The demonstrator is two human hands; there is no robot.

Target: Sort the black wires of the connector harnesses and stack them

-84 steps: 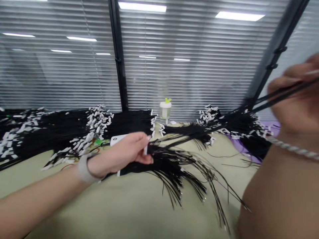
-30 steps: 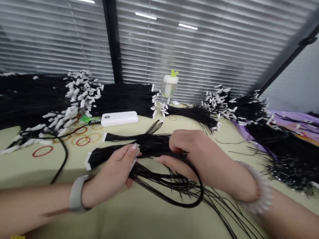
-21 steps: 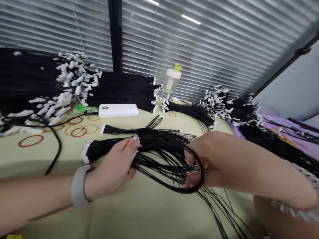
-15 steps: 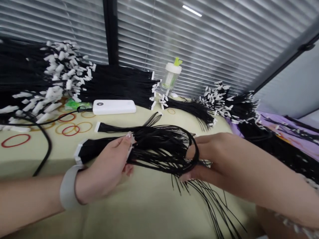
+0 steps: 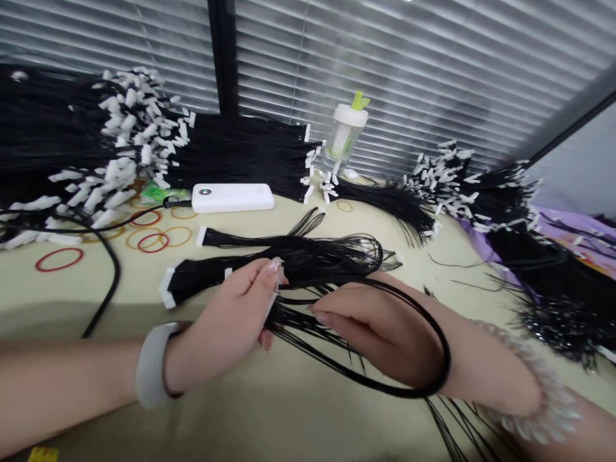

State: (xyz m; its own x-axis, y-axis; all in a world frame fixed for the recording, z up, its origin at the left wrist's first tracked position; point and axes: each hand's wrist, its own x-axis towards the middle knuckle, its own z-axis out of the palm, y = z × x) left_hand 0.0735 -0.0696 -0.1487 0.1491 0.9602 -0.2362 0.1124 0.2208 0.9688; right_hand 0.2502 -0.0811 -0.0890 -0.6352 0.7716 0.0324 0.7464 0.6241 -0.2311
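Observation:
My left hand is closed, thumb on top, around a bundle of thin black wires with a clear or white connector edge at the thumb. Some of these wires bend into a large loop to the right. Through that loop reaches my right hand, its fingers stretched toward the left hand and the fingertips close to the wires; the loop lies around the hand's back and wrist. Behind both hands lie further black wire bundles with white connectors. Loose wire ends hang below my right wrist.
A white power bank with a black cable lies behind. Rubber bands are scattered at left. Piled wire bundles line the blinds, beside a lidded bottle. More wires lie on purple material at right.
My right hand has turned and moved through the wire loop toward my left hand; the loop now spreads wider around it. The held bundle has come apart from the bundles behind. The view has shifted.

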